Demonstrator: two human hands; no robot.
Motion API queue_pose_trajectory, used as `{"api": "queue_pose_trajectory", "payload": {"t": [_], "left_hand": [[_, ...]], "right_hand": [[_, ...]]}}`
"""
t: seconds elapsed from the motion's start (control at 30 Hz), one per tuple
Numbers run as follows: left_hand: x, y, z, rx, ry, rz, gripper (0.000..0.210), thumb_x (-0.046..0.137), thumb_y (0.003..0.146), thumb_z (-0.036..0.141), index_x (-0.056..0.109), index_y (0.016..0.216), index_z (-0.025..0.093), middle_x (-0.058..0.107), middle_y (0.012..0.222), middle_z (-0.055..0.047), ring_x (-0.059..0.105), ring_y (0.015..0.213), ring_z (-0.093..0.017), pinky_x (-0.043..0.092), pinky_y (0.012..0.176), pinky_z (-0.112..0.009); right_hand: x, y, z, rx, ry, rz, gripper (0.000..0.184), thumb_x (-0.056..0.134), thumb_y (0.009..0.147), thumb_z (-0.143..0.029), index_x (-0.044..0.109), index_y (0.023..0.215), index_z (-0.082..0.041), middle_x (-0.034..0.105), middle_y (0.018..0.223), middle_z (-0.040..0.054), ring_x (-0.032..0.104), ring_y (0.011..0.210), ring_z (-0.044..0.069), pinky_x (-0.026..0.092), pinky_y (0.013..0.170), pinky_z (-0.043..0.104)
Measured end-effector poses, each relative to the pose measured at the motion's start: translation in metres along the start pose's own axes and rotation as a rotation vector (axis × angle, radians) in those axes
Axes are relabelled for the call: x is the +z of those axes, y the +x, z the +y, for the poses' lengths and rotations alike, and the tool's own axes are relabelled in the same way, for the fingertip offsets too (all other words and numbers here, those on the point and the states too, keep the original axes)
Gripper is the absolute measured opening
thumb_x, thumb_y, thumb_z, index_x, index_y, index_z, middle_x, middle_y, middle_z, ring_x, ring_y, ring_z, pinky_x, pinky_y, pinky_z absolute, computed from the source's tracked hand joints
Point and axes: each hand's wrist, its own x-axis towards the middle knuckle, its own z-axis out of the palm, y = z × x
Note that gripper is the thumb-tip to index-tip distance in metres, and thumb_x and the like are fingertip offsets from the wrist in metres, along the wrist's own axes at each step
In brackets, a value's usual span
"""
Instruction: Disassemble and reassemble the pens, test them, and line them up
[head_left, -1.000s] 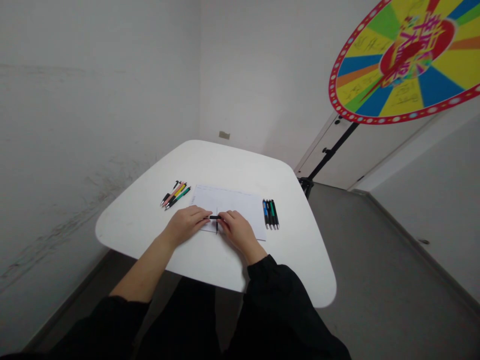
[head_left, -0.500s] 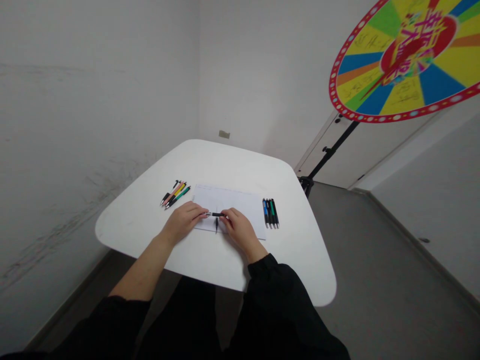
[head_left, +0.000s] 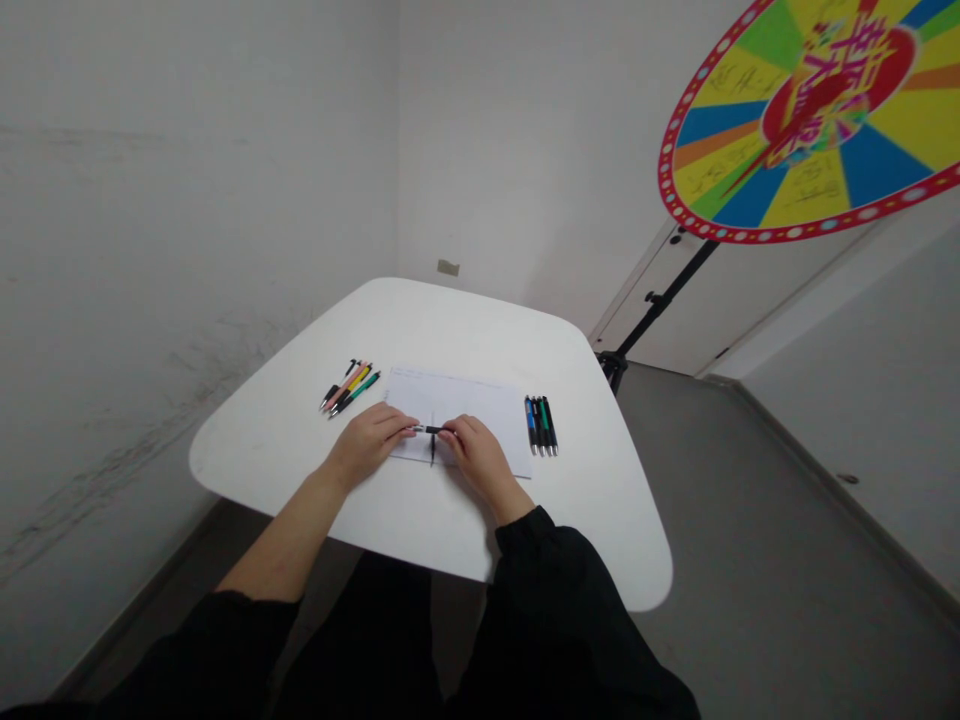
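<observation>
Between my two hands a black and silver pen (head_left: 433, 430) is held level above a white notepad (head_left: 480, 392). My left hand (head_left: 369, 440) is closed on its silver end at the left, the fingertips pinching it. On the black end at the right, my right hand (head_left: 474, 450) grips with thumb and fingers. Below the held pen, a small dark piece (head_left: 433, 450) points toward me over the pad's near edge; I cannot make out what it is. Part of the pad is covered by my hands.
Left of the pad lies a loose group of pens (head_left: 350, 388) in pink, yellow, green and black. To the right, several dark pens (head_left: 541, 426) lie side by side. The white table (head_left: 420, 320) has rounded corners. A colourful prize wheel (head_left: 810, 120) on a black stand is behind it.
</observation>
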Motion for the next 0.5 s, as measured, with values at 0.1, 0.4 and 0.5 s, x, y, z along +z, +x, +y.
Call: {"api": "queue_pose_trajectory", "payload": {"t": [0.1,0.4,0.5], "left_hand": [[0.0005,0.0009,0.0002,-0.005,-0.014,0.004,0.020,0.060,0.102,0.029,0.075,0.110,0.020,0.076,0.094,-0.008,0.067,0.089,-0.021,0.056,0.082,-0.036],[0.0017,0.0010,-0.0004,-0.004,-0.035,0.032,0.019,0.060,0.102,0.029,0.076,0.108,0.020,0.076,0.093,-0.007,0.067,0.087,-0.020,0.056,0.082,-0.036],[0.0011,0.0018,0.0006,-0.005,-0.040,0.038,0.019,0.061,0.102,0.028,0.076,0.108,0.020,0.076,0.093,-0.007,0.067,0.088,-0.020,0.056,0.082,-0.036]], "right_hand": [[-0.0006,0.0006,0.0001,-0.006,-0.020,0.015,0.019,0.056,0.105,-0.030,0.071,0.101,-0.021,0.070,0.096,0.0076,0.063,0.095,0.022,0.050,0.086,0.034],[-0.0031,0.0009,0.0007,-0.048,-0.009,0.067,0.013,0.060,0.103,-0.027,0.071,0.105,-0.020,0.071,0.099,0.0093,0.064,0.096,0.024,0.053,0.088,0.037],[-0.0049,0.0009,-0.0004,-0.051,0.014,0.084,0.011,0.061,0.102,-0.025,0.071,0.105,-0.021,0.071,0.099,0.0093,0.065,0.096,0.024,0.054,0.088,0.037]]}}
